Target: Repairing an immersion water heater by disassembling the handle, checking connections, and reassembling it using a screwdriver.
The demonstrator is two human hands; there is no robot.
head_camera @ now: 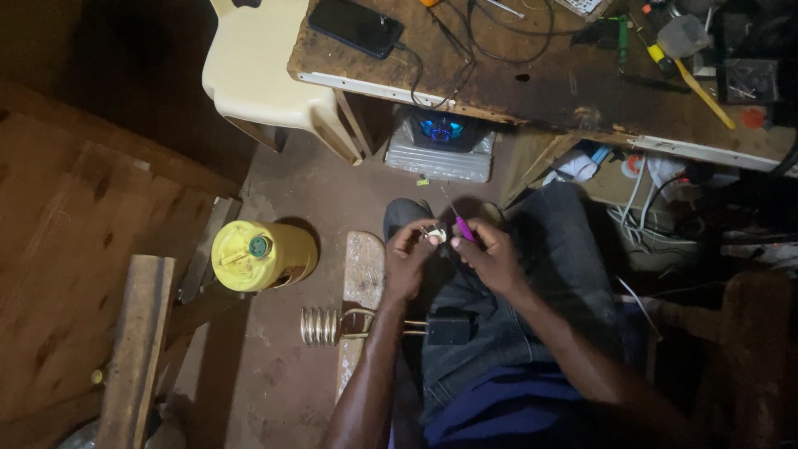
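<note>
My left hand [409, 259] pinches a small white and metal part [434, 234] above my knees. Right beside it, my right hand [492, 254] grips a thin screwdriver with a purple handle [460, 226], its shaft pointing up and away from me, the handle end close to the part. A coiled metal heating element [322, 326] with a black plug end [447, 330] rests across my lap under my left forearm. I sit in dark jeans [532, 274].
A worn wooden workbench [540, 87] ahead holds a black phone [356, 25], cables and yellow-handled tools [702, 91]. Below it sits a silver box with a blue light [440, 143]. A cream plastic chair [266, 75] and a yellow jerrycan [259, 254] stand left, beside wooden planks [133, 349].
</note>
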